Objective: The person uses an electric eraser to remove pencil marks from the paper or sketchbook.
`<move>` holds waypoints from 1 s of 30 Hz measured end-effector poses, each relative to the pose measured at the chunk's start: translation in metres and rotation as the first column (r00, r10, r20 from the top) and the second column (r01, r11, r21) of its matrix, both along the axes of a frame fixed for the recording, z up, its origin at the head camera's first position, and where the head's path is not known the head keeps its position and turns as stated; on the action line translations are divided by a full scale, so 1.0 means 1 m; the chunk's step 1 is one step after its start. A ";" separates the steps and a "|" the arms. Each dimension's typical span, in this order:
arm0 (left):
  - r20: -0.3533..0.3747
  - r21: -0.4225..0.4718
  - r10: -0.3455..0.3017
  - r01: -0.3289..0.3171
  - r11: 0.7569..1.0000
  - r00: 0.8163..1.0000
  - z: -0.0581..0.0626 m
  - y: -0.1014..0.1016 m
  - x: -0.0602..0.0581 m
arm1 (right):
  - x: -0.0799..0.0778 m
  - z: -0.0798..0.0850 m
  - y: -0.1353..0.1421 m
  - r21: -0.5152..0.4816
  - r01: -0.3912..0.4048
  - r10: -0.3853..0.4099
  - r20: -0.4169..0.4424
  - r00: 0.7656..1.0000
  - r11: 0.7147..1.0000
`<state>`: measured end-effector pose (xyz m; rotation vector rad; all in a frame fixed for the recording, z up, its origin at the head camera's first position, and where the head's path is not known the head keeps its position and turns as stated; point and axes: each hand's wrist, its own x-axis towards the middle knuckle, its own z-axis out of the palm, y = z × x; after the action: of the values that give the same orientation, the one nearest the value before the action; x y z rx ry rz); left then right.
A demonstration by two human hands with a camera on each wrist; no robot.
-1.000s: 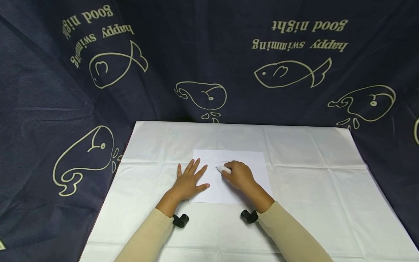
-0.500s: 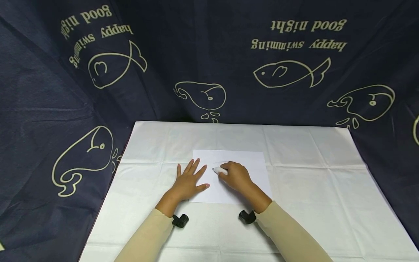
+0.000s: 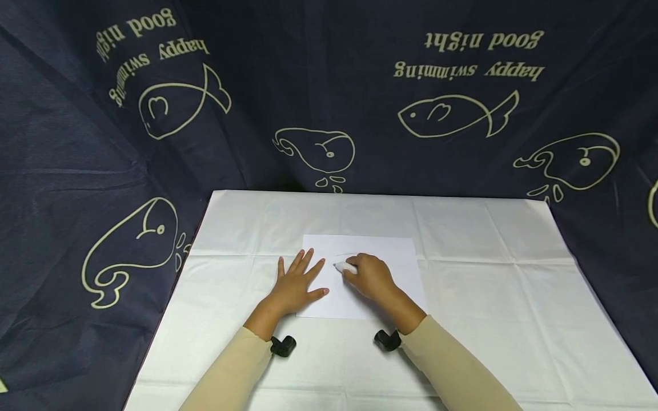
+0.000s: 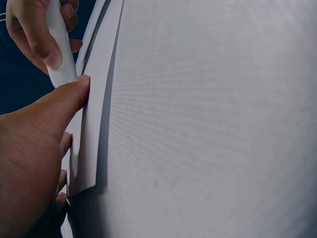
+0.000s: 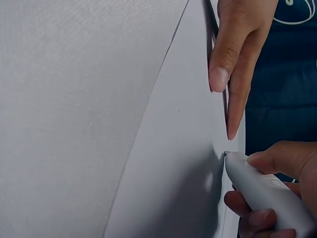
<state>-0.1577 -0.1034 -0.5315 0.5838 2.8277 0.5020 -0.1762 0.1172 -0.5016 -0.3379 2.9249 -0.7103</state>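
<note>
A white sheet of paper (image 3: pixel 396 248) lies on the table, a few faint lines showing near its upper middle. Fingers spread, the left hand (image 3: pixel 294 289) rests flat over the paper's left edge, its thumb on the sheet. The right hand (image 3: pixel 372 278) grips a thick white pen (image 5: pixel 262 191), whose small dark tip points left at the paper. In the right wrist view that tip is right at the sheet, just below the left hand's fingertips. The left wrist view shows the pen's body behind the left thumb; its tip is hidden there.
A white creased cloth (image 3: pixel 493 319) covers the table. Behind it and along the left side hangs a dark blue curtain (image 3: pixel 308 68) with fish and whale outlines. Black wrist cameras sit at both beige sleeves (image 3: pixel 457 365).
Between one second and half a second ago, the right hand and pen shifted slightly left across the paper. Since then they have stayed in place. The left hand keeps its place.
</note>
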 end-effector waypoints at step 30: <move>0.002 0.002 0.000 0.000 1.000 1.000 -0.001 0.000 0.000 | 0.002 -0.002 0.015 -0.015 0.063 -0.063 0.009 0.998 0.998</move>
<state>-0.1580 -0.1034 -0.5326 0.5841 2.8255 0.5055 -0.1744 0.1317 -0.5036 -0.2440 2.9354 -0.7410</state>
